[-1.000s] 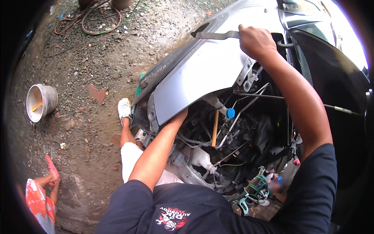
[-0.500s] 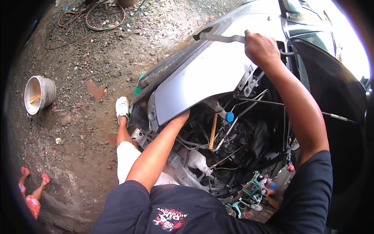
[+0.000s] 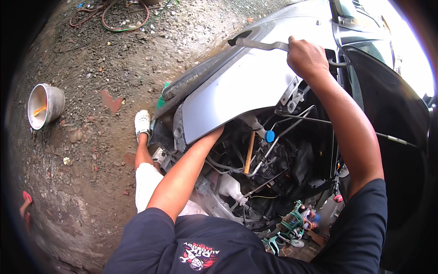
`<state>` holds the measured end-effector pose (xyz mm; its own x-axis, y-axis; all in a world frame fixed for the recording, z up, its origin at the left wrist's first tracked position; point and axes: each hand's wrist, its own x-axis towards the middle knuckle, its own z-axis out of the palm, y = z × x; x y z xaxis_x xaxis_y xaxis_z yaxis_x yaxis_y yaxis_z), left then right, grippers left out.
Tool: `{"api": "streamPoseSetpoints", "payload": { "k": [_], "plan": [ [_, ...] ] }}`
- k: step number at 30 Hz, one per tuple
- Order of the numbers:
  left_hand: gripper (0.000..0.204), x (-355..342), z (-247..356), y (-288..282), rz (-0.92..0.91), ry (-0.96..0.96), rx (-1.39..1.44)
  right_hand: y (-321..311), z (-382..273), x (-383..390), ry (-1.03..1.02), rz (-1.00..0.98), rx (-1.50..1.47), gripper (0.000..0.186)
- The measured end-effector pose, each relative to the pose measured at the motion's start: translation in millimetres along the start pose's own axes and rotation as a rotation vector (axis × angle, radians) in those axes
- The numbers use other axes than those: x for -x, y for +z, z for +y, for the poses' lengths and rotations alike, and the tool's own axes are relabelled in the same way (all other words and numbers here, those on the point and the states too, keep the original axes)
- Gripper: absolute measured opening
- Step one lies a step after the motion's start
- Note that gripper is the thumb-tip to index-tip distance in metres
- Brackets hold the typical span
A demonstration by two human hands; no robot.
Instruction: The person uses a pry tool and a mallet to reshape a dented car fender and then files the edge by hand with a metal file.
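My right hand [image 3: 308,58] is closed round a bent, flat grey metal bar [image 3: 262,44], held over the top of a silver car fender [image 3: 237,98]. One end of the bar lies by the dark opening on the fender's outer side; the other sticks out past my hand toward the raised hood. My left hand [image 3: 214,135] reaches beneath the fender's near edge, so its fingers are hidden and only the wrist end shows. Close to it in the engine bay are a wooden handle [image 3: 249,153] and a filler neck with a blue cap [image 3: 269,136].
The raised black hood [image 3: 388,114] stands at the right, with a thin prop rod [image 3: 394,137]. Below are a white plastic reservoir [image 3: 232,188] and green plastic objects [image 3: 292,221]. On the gravel at left are a bucket [image 3: 55,104], coiled hoses [image 3: 125,25] and a bystander's foot [image 3: 28,197].
Both of my hands stay in nearly the same place, the right still gripping the bar. The bystander at lower left has moved farther toward the picture's rim.
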<state>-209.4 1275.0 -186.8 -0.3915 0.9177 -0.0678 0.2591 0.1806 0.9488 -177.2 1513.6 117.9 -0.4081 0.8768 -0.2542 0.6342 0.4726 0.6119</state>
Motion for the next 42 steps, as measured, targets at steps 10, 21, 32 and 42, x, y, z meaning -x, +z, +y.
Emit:
{"api": "streamPoseSetpoints", "payload": {
  "k": [10, 21, 32, 42],
  "plan": [
    [0.023, -3, 3, 0, 0.004, 0.013, 0.007, 11, 7, 2, -0.025, -0.015, -0.079, 0.027],
    [0.022, 6, 8, -14, 0.08, 0.077, 0.005, 2, 1, 3, -0.111, -0.055, 0.022, 0.025],
    [0.027, 15, 3, -7, -0.082, -0.045, -0.038, -26, -4, 0, 0.098, -0.135, -0.21, 0.039],
    [0.035, 46, -17, -20, -0.108, -0.057, -0.006, -39, -12, 31, -0.228, 0.022, -0.865, 0.049]
  ]
}}
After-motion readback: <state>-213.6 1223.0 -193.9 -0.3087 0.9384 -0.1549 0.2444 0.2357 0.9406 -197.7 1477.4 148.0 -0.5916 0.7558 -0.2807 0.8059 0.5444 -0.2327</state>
